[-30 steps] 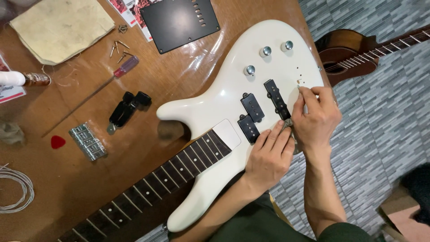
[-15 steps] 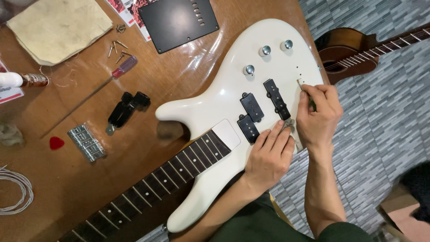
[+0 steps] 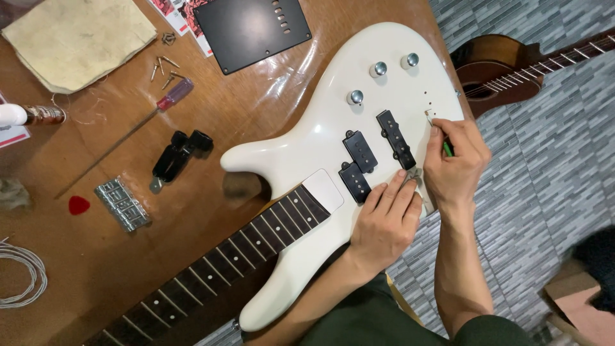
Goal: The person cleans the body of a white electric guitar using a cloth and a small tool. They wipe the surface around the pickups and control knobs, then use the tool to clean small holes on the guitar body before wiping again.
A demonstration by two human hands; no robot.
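1. White bass body [image 3: 320, 147] lies flat on the brown table [image 3: 192, 243], tail end hanging past the table edge over the grey tiled floor. Neck [image 3: 211, 269] runs down-left.
2. R hand [image 3: 456, 163]: fingers pinched narrow on a thin green-handled tool [image 3: 447, 148], tip at a small screw [image 3: 427, 114] beside the row of bare mounting holes nr the tail edge. Tool type too small to tell.
3. Change vs 1 s ago: R hand has crept up toward the tail; the green handle now shows past the knuckles, was hidden before. Screw spot looks the same, so judge fine work at that one hole, not a move to another.
4. L hand [image 3: 384, 221]: unchanged, fingers flat and together on the body just below the black pickups [image 3: 375, 154], fingertips touching a small grey metal bit [image 3: 413, 174]. Looks to be steadying the body.
5. Outward: three chrome knobs [image 3: 378, 69] above the pickups.
6. Further left on the table: chrome bridge [image 3: 123, 204], red pick [image 3: 79, 205], red-handled screwdriver [image 3: 128, 131], loose screws [image 3: 165, 69], black cover plate [image 3: 253, 29], cloth [image 3: 80, 38]. None moved.
7. Second guitar [image 3: 506, 67], brown, lies on the floor to the right.
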